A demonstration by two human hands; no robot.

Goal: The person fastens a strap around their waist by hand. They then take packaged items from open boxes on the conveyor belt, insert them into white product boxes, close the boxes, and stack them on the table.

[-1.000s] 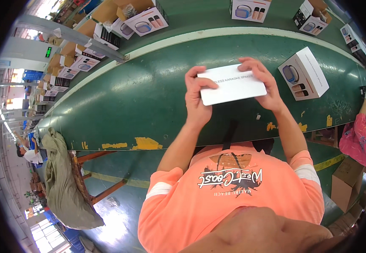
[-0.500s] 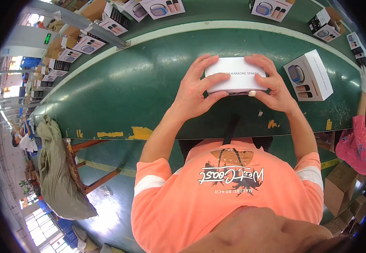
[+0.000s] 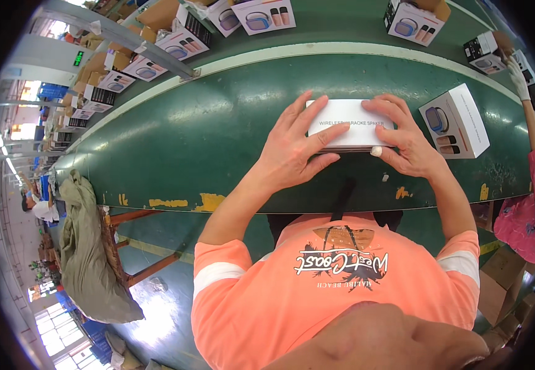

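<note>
One white box [image 3: 340, 112] is gripped at its ends by the left hand [image 3: 292, 148] and right hand [image 3: 408, 137], over the table [image 3: 187, 145] (resting or lifted, I cannot tell). Its top looks shut, seemingly done, like the second box [image 3: 456, 123] rightward; closing seems left for open boxes [image 3: 412, 28] beyond.

Left fingers [image 3: 329, 135] and right fingers [image 3: 388, 108] curl inward, apparently gripping.

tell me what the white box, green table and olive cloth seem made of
White box: probably smooth coated card, judging by its straight edges and flat printed face.
Green table: glossy painted or coated top, since it shows bright reflections; the core is unclear.
Olive cloth: likely matte fabric, given its soft folds.
</note>
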